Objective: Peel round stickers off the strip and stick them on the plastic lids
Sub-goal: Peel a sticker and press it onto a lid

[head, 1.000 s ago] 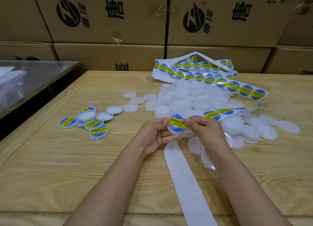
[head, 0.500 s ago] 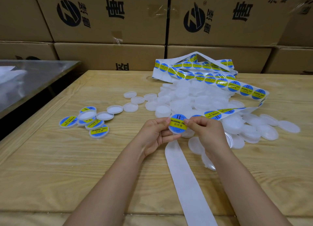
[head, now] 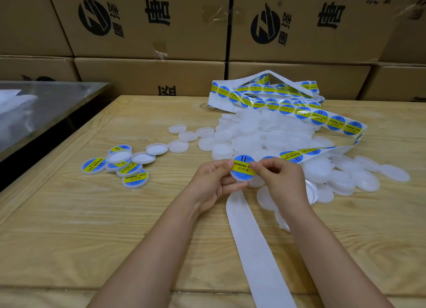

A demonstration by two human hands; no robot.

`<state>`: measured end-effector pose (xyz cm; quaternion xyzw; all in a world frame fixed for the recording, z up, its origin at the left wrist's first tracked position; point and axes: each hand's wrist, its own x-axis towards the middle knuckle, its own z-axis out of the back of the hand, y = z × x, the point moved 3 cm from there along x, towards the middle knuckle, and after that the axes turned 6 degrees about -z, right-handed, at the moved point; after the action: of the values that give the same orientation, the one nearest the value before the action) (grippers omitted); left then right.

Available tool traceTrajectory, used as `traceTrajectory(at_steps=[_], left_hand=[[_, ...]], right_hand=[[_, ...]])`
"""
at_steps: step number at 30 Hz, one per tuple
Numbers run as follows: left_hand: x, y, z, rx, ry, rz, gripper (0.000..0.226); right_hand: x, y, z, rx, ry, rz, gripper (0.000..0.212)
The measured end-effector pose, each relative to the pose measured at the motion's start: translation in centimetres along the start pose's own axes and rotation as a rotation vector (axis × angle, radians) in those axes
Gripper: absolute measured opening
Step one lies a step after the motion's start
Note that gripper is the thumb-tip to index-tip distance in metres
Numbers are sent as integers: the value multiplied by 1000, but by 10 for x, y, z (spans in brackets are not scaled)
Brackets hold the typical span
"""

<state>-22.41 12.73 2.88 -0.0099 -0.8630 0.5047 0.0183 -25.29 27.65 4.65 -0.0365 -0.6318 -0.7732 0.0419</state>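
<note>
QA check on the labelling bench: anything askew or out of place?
Minor: in the labelled group at left, one lid shows a plain white face, stacked on stickered ones. The sticker strip sprawls in loose loops over the blank-lid heap.

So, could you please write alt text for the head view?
The left hand and right hand hold a stickered lid above a wooden table. Behind lie a pile of blank lids and the sticker strip; finished lids sit to the left, cardboard boxes at the back.
</note>
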Motion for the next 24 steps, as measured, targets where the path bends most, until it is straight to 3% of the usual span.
traceTrajectory(at_steps=[9, 13, 16, 19, 24], left_hand=[[-1, 0, -3, -92, -53, -26, 25], [-1, 0, -3, -135, -43, -33, 26], [-1, 0, -4, -162, -1, -24, 26], [-3, 2, -8, -146, 68, -7, 27], [-4, 5, -14, -154, 120, -15, 28]], right_hand=[[-10, 8, -10, -208, -174, 251, 16], [-8, 5, -12, -81, -161, 188, 23], [-9, 3, -13, -30, -173, 169, 2], [-10, 2, -12, 13, -249, 140, 19], [-9, 1, -16, 13, -284, 69, 29]])
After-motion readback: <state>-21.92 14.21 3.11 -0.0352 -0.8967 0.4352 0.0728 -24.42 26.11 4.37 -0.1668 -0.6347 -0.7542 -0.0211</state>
